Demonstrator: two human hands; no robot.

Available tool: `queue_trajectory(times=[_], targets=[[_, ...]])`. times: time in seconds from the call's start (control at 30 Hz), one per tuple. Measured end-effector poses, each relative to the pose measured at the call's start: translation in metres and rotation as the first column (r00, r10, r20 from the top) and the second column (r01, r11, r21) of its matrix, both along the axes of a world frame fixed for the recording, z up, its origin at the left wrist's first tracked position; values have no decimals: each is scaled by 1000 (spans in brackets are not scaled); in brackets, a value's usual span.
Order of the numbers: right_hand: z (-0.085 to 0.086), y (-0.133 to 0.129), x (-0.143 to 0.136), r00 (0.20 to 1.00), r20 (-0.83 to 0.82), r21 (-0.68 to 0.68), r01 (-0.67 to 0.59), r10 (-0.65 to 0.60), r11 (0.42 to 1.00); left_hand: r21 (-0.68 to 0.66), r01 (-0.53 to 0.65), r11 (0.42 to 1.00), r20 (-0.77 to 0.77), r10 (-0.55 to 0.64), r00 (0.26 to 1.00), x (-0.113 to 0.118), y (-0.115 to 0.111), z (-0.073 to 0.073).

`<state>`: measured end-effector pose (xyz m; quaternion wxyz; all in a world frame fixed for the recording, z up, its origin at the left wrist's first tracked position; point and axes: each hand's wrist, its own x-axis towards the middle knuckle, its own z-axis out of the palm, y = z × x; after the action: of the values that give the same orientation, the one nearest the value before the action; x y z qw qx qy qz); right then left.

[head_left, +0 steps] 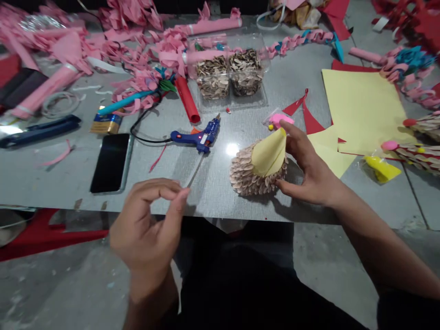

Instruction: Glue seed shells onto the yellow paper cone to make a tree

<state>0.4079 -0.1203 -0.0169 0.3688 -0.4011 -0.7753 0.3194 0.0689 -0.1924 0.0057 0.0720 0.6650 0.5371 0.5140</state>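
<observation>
My left hand (151, 224) is pinched closed on the lower end of a thin, translucent glue stick (195, 172). The stick's other end reaches the back of a blue glue gun (202, 136), which lies on the table with a small red light showing. My right hand (307, 167) curves around the right side of a hedgehog-like craft figure (254, 172), thumb low and fingers near its tip. Overlapping beige flakes cover the figure's body, and a pale yellow paper cone (270, 153) points up from it. Part of its right side is behind my fingers.
A clear two-part tray (264, 98) of flakes stands behind the glue gun. Left lie a phone (110, 162), a small box (105, 123) and a blue cutter (41, 130). Yellow paper (364, 107) and similar flaked figures (417, 153) are right. Pink paper scraps (137, 82) cover the back.
</observation>
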Motion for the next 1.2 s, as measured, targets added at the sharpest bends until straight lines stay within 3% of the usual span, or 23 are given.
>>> queue_trajectory(times=[0.1, 0.23, 0.37, 0.47, 0.57, 0.67, 0.77, 0.87, 0.97, 1.2], targets=[[-1, 0, 1, 999, 26, -1, 26, -26, 1000, -25, 26, 999, -318, -32, 948, -38, 29, 10], [-8, 5, 4, 997, 63, 15, 39, -40, 999, -266, 99, 959, -666, -257, 700, -57, 102, 11], [-16, 12, 3, 999, 13, 4, -32, 32, 999, -455, 128, 881, -757, -459, 466, -48, 171, -4], [-20, 17, 0, 1000, -30, -13, -8, 7, 1000, -465, 111, 879, -791, -468, 395, -44, 190, -10], [-19, 18, -3, 996, 17, 18, 90, -90, 996, -459, 136, 878, -750, -465, 471, -49, 177, -6], [-17, 16, -7, 987, 43, 54, 152, -154, 987, -381, 181, 907, -638, -400, 658, -55, 146, 0], [-17, 14, -12, 982, 28, 87, 186, -189, 979, -208, 356, 911, -503, -412, 760, -46, 116, 5], [-18, 13, -17, 978, 6, 96, 206, -207, 974, -108, 509, 854, -440, -500, 746, -25, 102, 9], [-16, 12, -19, 976, -4, 83, 218, -218, 972, -46, 569, 821, -454, -525, 720, -4, 99, 11], [-6, 6, -19, 964, 58, 39, 257, -259, 966, 37, 584, 811, -434, -514, 740, 7, 99, 5]])
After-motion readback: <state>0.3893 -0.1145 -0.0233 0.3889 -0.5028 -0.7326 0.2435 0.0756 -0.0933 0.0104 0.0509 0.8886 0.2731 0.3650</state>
